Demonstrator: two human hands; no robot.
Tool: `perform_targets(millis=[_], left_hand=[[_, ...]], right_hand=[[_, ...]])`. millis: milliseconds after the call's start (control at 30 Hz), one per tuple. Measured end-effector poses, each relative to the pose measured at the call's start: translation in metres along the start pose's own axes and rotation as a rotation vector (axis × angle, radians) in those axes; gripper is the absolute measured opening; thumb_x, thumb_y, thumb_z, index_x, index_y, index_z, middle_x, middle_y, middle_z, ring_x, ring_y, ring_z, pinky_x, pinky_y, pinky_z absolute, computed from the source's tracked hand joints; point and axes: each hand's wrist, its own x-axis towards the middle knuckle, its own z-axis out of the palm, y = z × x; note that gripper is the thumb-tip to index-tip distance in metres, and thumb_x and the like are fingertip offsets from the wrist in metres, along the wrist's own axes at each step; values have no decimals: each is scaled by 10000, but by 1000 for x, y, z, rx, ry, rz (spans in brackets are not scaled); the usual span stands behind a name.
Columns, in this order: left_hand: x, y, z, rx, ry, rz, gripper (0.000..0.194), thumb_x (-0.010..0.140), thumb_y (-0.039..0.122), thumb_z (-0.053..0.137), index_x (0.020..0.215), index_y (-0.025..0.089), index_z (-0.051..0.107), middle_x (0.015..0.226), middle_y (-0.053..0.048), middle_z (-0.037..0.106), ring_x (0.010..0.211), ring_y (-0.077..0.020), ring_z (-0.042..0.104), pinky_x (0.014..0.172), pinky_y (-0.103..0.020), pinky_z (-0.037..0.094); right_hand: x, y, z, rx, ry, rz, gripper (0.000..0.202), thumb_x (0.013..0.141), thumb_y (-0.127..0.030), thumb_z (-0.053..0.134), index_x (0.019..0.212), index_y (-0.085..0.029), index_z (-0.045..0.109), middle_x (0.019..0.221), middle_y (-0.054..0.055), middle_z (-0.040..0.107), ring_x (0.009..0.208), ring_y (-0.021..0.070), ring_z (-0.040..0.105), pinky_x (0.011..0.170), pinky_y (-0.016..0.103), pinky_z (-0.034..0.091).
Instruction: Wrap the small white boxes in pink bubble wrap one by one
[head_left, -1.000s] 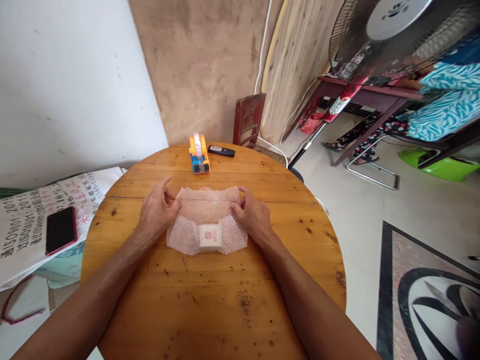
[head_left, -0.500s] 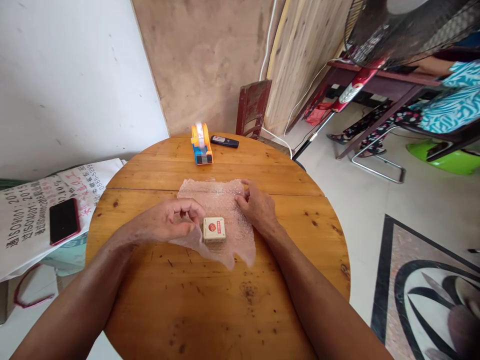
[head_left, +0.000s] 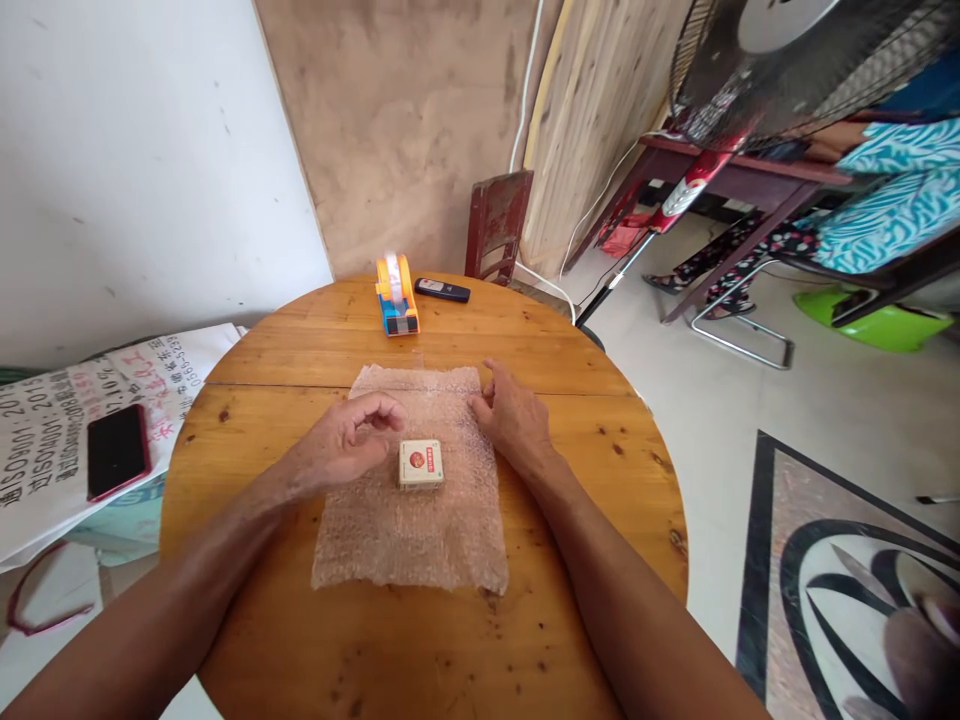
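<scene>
A sheet of bubble wrap (head_left: 420, 540) lies spread on the round wooden table. On it, around its middle, rests a small cream-coloured box (head_left: 421, 464) with red printing. My left hand (head_left: 352, 440) hovers over the sheet's left part, just beside the box, its fingers loosely curved and apart with nothing in them. At the sheet's right edge is my right hand (head_left: 514, 415), fingers and thumb apart, the thumb touching the wrap; its other fingers are partly hidden.
Toward the table's far edge stand an orange and blue tape dispenser (head_left: 396, 295) and a dark remote (head_left: 442, 290). A phone (head_left: 118, 452) lies on printed sheets at left. Behind are a wooden chair (head_left: 499, 225), a standing fan (head_left: 694, 190) and a seated person (head_left: 885, 210).
My left hand has let go of the wrap. The near part of the sheet, lifted and crumpled before, now lies flat toward me. My right hand stays at its right edge.
</scene>
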Motion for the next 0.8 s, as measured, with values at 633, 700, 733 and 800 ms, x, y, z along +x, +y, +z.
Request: perform_targets(millis=[633, 700, 733, 800], left_hand=[[4, -35, 0, -82, -258, 10, 909, 667, 202, 613, 1508, 209, 270, 1406, -165, 547, 1379, -307, 428, 1118, -554, 301], [3, -31, 0, -63, -262, 14, 907, 678, 216, 636, 1508, 200, 271, 1424, -177, 524, 1369, -317, 439, 1098, -543, 336], [2, -29, 1, -42, -263, 21, 910, 677, 223, 649, 1507, 197, 277, 1431, -179, 517, 1365, -323, 442, 1093, -538, 346], [3, -26, 1, 22, -272, 42, 913, 673, 237, 663, 1505, 196, 288, 1448, -170, 498, 1364, -334, 436, 1098, -530, 343]], right_hand=[[-9, -8, -18, -212, -61, -309, 244, 921, -188, 462, 1000, -195, 693, 1011, 106, 699, 950, 245, 607, 756, 323, 361], [-14, -11, -26, -186, -113, -353, 228, 908, -185, 482, 996, -205, 692, 1011, 95, 702, 932, 231, 618, 717, 303, 363], [-17, -13, -31, -189, -156, -365, 218, 903, -184, 490, 969, -202, 696, 997, 94, 705, 910, 227, 625, 695, 297, 362], [-22, -14, -39, -198, -233, -361, 206, 893, -179, 499, 901, -189, 704, 953, 99, 711, 856, 226, 635, 665, 293, 364]])
